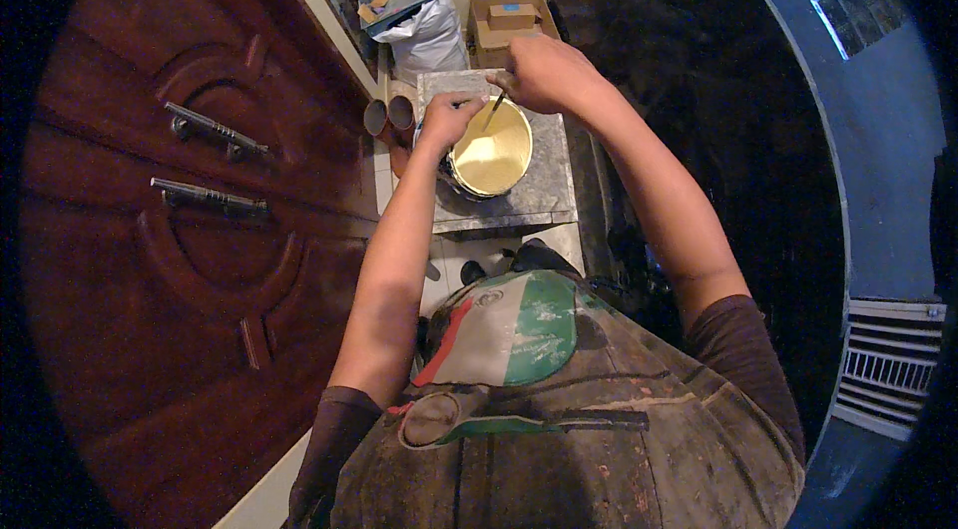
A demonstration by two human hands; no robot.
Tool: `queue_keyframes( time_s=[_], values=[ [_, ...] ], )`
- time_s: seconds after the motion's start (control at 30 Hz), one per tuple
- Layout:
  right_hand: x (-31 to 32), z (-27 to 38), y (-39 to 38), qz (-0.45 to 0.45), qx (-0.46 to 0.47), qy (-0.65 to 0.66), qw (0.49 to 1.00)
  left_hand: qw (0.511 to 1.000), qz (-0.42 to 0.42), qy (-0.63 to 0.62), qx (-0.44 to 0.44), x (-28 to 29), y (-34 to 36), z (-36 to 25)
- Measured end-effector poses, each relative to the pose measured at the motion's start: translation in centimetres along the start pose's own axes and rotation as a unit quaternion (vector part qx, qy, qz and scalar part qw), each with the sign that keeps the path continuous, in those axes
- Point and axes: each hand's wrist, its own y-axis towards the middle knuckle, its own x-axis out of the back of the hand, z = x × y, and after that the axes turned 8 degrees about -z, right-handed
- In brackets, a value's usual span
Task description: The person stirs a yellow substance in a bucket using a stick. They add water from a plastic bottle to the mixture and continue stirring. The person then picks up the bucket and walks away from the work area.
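- Head view, left to right: a dark red carved door (190, 230) with two metal handles (215, 130) fills the left side.
- Two short tubes (389, 115) stand beside the counter (544, 195), a small grey stone slab.
- Left hand (449, 118): fingers curled over the near-left rim of the can (489, 150), steadying it.
- The can sits on the counter, open, filled with pale cream paint. It lies directly below and between the two hands.
- Right hand (544, 75): fingers closed around the top of a thin stick (496, 110). The stick's long axis slants down and to the left, and its lower end reaches the paint near the far rim.
- The right hand is above the can's far edge; the left hand touches the can itself, so it is the nearer.
- Behind the counter: a white bag (429, 35) with a tray on top, and a cardboard box (509, 25) against a pale wall.
- Right side: dark floor, then a blue-grey wall (878, 180) with a vent low down.
- Bottom: the person's stained apron (559, 429).
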Motion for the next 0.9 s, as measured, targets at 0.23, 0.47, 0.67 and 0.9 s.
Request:
queue_keyframes(
  time_s=[0.23, 0.47, 0.67, 0.9],
  values=[
    [-8.0, -5.8, -5.7, 0.003, -0.107, 0.092, 0.99, 1.0, -0.021, 0.005, -0.01, -0.7, -1.0, -1.3],
    [-20.4, -9.2, -11.5, 0.026, -0.214, 0.207, 0.954, 0.997, -0.057, 0.055, -0.011, -1.7, -1.8, -2.0],
    [-17.7, -14.1, -8.3, -0.093, -0.218, 0.212, 0.948, 0.995, -0.073, 0.05, 0.04, -2.2, -2.4, -4.0],
    [-23.3, -18.0, 2.6, -0.11, -0.067, 0.385, 0.914, 0.988, -0.084, 0.108, 0.067, -2.8, -2.2, -5.2]
  ],
)
